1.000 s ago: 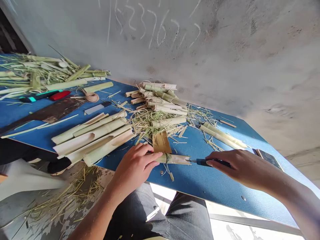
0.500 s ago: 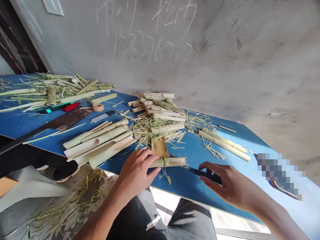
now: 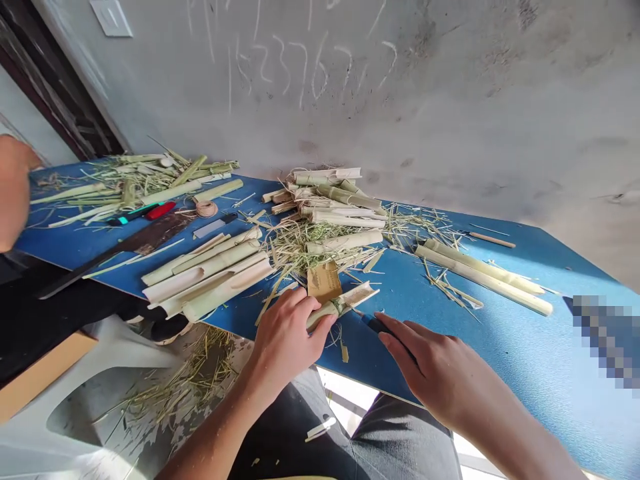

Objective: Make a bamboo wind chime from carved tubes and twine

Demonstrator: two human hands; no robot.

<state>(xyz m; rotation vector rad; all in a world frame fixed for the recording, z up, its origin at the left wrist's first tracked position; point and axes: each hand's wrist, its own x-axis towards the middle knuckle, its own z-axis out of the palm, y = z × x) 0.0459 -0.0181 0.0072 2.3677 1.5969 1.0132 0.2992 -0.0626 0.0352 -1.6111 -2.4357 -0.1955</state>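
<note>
My left hand point(image 3: 287, 333) is closed around the near end of a short split bamboo piece point(image 3: 361, 297), just above the table. The bamboo slants up to the right, its hollow side partly showing, with a thin green strip tied around it. My right hand point(image 3: 435, 367) grips a carving knife point(image 3: 373, 323) by its dark blue handle; the tip lies at or very close to the bamboo beside the tie. I cannot tell whether it is cutting. Just behind the bamboo lies a brown cardboard scrap point(image 3: 324, 281).
Split bamboo lengths point(image 3: 215, 273) lie to the left, with a large cleaver-like blade point(image 3: 155, 237) beyond. Bamboo pieces and shavings point(image 3: 340, 200) are heaped behind. Two long bamboo pieces point(image 3: 483, 277) rest at right near a blurred-out object point(image 3: 607, 340). Another person's arm point(image 3: 14, 190) shows far left.
The bamboo's right end has tilted upward and away from me. My right hand has brought the knife tip left, close to the tie. Another person's arm has come into view at the left.
</note>
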